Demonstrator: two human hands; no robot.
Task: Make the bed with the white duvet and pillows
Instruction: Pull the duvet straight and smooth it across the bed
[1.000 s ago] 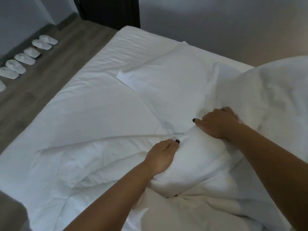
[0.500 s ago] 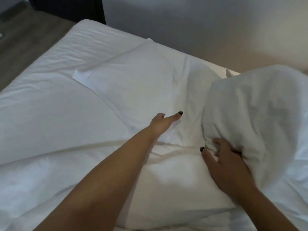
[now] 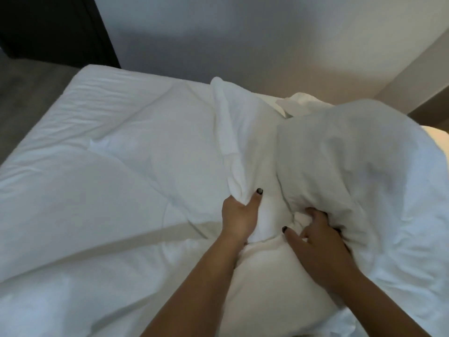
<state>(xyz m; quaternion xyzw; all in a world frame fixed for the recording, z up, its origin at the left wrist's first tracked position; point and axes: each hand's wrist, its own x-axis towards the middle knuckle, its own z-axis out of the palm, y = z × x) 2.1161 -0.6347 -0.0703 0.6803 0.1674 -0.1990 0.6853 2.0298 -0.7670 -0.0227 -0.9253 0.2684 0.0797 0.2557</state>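
My left hand (image 3: 239, 215) grips the near edge of a white pillow (image 3: 243, 142) and holds that edge raised off the bed, thumb on top. My right hand (image 3: 315, 242) is just to its right, fingers curled into the underside of the bunched white duvet (image 3: 352, 178), which stands heaped on the right of the bed. A second white pillow (image 3: 267, 300) lies below both wrists, close to me. The duvet's folds hide the fingertips of my right hand.
The white sheet (image 3: 109, 117) covers the mattress on the left, with more duvet spread at the lower left. A pale wall (image 3: 243, 40) runs along the far side of the bed. A dark door (image 3: 48, 27) and grey floor (image 3: 29, 88) lie at the far left.
My left hand, flat and open on the pillow before, has closed on its edge and lifted it. My right hand has dug further under the duvet heap. The view has swung right.
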